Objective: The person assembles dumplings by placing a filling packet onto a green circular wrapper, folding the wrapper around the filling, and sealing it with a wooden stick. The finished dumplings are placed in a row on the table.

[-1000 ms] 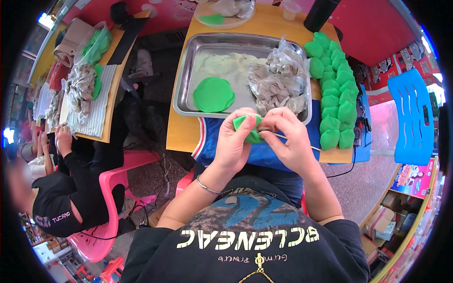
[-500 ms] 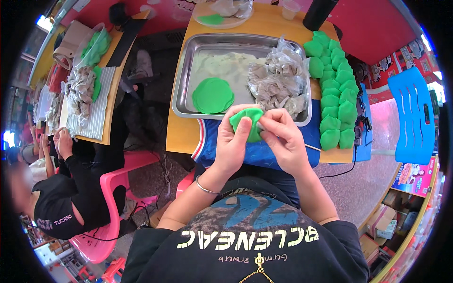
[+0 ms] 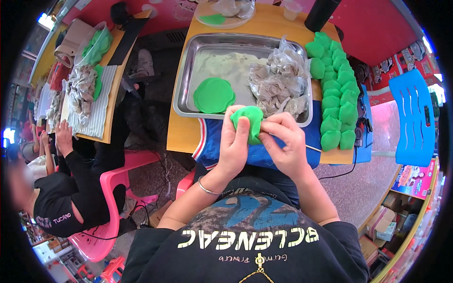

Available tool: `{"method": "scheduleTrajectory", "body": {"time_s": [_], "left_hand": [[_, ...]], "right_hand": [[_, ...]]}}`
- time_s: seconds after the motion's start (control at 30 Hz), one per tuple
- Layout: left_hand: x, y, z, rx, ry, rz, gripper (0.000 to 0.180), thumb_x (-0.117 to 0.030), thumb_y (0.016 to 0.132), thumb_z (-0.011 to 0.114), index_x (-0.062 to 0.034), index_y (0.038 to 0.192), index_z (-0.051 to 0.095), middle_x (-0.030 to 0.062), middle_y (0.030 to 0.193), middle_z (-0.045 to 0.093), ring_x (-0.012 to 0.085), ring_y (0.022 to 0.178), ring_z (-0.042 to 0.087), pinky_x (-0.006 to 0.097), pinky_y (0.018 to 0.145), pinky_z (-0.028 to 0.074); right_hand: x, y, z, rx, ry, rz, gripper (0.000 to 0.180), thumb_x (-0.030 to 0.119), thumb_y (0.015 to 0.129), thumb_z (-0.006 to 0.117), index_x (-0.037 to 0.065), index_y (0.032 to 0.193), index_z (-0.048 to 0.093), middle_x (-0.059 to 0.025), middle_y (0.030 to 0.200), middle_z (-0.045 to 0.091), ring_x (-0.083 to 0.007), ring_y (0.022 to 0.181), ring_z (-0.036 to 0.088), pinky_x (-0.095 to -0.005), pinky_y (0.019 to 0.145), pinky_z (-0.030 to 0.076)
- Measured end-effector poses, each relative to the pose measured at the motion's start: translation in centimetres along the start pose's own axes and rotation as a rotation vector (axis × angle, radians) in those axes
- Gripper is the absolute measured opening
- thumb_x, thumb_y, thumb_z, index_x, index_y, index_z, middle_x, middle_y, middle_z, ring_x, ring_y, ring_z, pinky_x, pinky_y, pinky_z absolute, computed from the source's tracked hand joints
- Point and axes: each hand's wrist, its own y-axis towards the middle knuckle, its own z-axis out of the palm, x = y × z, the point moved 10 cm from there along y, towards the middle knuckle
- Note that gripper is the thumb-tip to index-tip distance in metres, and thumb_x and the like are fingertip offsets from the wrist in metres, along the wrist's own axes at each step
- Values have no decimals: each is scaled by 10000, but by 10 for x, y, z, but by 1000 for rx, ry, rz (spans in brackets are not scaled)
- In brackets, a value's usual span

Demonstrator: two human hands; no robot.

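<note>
In my left hand (image 3: 234,144) is a soft green piece (image 3: 249,123), folded and cupped, with my thumb pressed on its near side and my fingers behind. My right hand (image 3: 285,141) is closed in a pinch at that piece's right edge; what its fingertips hold is hidden. A thin pale stick (image 3: 313,148) shows beyond my right hand, and I cannot tell whether I grip it. Just past my hands, a stack of flat green discs (image 3: 213,95) lies in a metal tray (image 3: 178,96). Crumpled greyish lumps in clear plastic (image 3: 278,80) fill the tray's right side.
Rows of folded green pieces (image 3: 332,96) line the table's right edge. A black cylinder (image 3: 322,14), a clear cup (image 3: 292,10) and a plate (image 3: 225,21) stand farther back. Blue cloth (image 3: 264,153) covers my lap. To the left, another person sits on a pink chair (image 3: 111,207).
The green piece has turned in my left hand and now looks narrower and more folded. My right fingers have shifted slightly at its edge. The person at left has raised a hand.
</note>
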Motion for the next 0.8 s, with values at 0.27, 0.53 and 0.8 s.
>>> {"method": "scheduleTrajectory", "body": {"time_s": [0.27,0.53,0.8], "left_hand": [[-8,-2,0,-1,86,93,378,-351,914,471,-20,1082,398,20,943,478,65,839,452,203,746,391],[6,-2,1,77,-44,-79,457,-306,859,572,-14,1188,449,57,1070,537,133,931,532,282,806,442],[2,-3,2,64,-165,-130,403,-224,800,664,-20,1119,525,55,1039,573,124,942,541,286,814,452]], "right_hand": [[13,-1,-11,-144,-44,-14,197,37,662,689,49,843,613,-73,817,580,-253,790,519,-332,691,431],[5,1,-1,-68,-9,70,218,114,641,725,63,828,624,-50,786,540,-221,768,494,-315,690,405],[3,4,-11,-34,-19,41,218,132,610,753,69,758,605,-63,867,507,-212,792,474,-308,682,396]]}}
